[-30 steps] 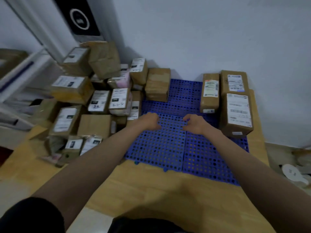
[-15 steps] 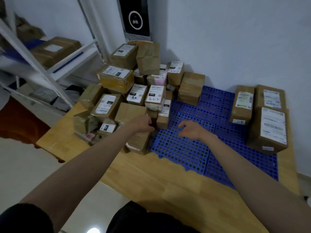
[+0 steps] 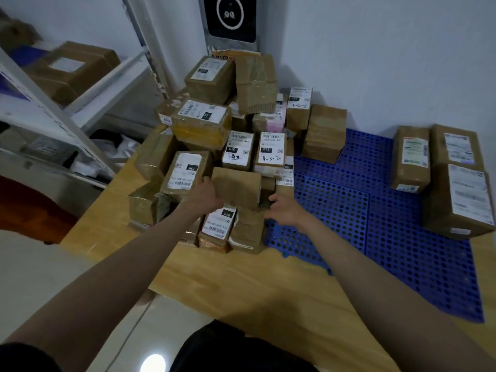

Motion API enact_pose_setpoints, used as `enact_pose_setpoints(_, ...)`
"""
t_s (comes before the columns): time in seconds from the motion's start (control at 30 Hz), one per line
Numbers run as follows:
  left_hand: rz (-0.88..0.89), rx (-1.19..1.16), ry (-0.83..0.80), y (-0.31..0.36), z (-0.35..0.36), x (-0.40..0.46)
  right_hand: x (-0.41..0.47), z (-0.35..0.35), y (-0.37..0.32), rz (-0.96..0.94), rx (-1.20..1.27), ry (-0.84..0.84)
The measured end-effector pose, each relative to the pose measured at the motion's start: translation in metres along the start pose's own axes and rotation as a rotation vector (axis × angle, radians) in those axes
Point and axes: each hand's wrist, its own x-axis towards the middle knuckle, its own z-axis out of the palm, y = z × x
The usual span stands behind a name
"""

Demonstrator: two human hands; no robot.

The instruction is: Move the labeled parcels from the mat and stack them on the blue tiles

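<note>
Left hand: the left hand [image 3: 208, 194] lies against the left side of a plain brown cardboard box with no label showing [image 3: 237, 187], thumb on the top edge; the fingers are hidden behind the box, so whether they grip it I cannot tell
Right hand: the right hand [image 3: 283, 209] reaches at the right lower corner of that same box, fingers curled toward it; contact is unclear
Hands together: they are apart, one on each side of the box
Plain box: it sits at the front of the pile, resting on lower parcels, just above a small brown parcel with a white label marked 010 [image 3: 218, 228]
Pile of parcels: a heap of taped brown cardboard parcels with white labels [image 3: 204, 122] stands on the wood-coloured mat [image 3: 241, 285], its right edge reaching over the blue perforated plastic tiles [image 3: 402, 237]
On the tiles: three brown labelled boxes [image 3: 453, 183] stand together at the far right, well apart from the hands
Left of the mat: a white metal shelf rack [image 3: 80, 103] holds another brown box
</note>
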Motion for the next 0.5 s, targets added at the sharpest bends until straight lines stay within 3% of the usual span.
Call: enact_pose_setpoints(0.5,0.095,-0.281,-0.124,-0.019,0.004,0.030,0.026,0.037,-0.026,0.065,0.187,0.138)
